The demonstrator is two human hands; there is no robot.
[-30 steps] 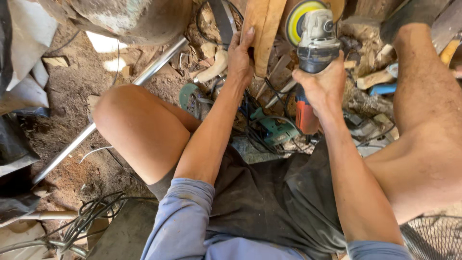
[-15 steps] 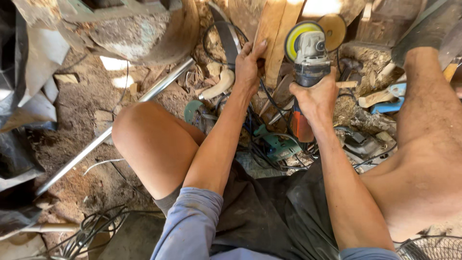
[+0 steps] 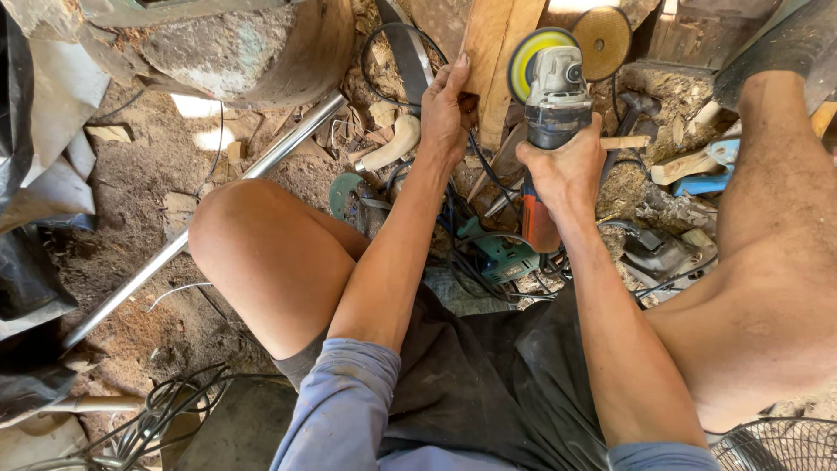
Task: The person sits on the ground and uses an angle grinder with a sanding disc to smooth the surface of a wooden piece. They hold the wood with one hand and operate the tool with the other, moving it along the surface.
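My right hand (image 3: 568, 167) grips an angle grinder (image 3: 551, 105) with a grey head, a red rear body and a yellow-rimmed sanding disc that faces a wooden plank (image 3: 497, 61). My left hand (image 3: 446, 109) holds the left edge of that plank, fingers curled around it. The plank stands tilted between my knees, its top out of view. The grinder's disc is close to the plank's right edge; I cannot tell whether it touches.
A long metal pipe (image 3: 200, 222) lies diagonally on the dusty ground at left. A teal power tool (image 3: 501, 257), black cables and wood scraps lie between my legs. A second round disc (image 3: 603, 39) is behind the grinder. A fan grille (image 3: 776, 445) sits at the bottom right.
The view has shifted slightly down and left. Both hands keep their grip; the grinder sits a little lower in view beside the plank.
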